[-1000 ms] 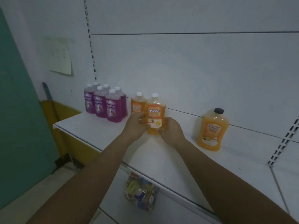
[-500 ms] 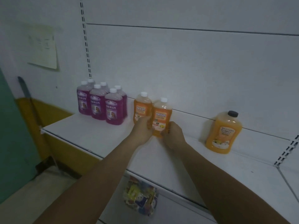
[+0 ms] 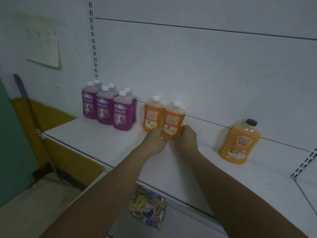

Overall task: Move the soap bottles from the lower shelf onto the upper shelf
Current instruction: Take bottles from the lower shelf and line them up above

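Now both hands grip one bottle

Both the left hand (image 3: 155, 140) and right hand (image 3: 186, 140) curl round the base of an orange soap bottle (image 3: 174, 117), upright near the upper shelf's (image 3: 96, 140) back edge, touching a second orange bottle (image 3: 152, 114). Purple bottles (image 3: 106, 107) cluster at its back left corner.

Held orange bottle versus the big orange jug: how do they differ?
The held orange bottle has a white cap, the big orange jug a dark one. Left hand and right hand grip the smaller bottle; the jug stands untouched. Both hold orange liquid.
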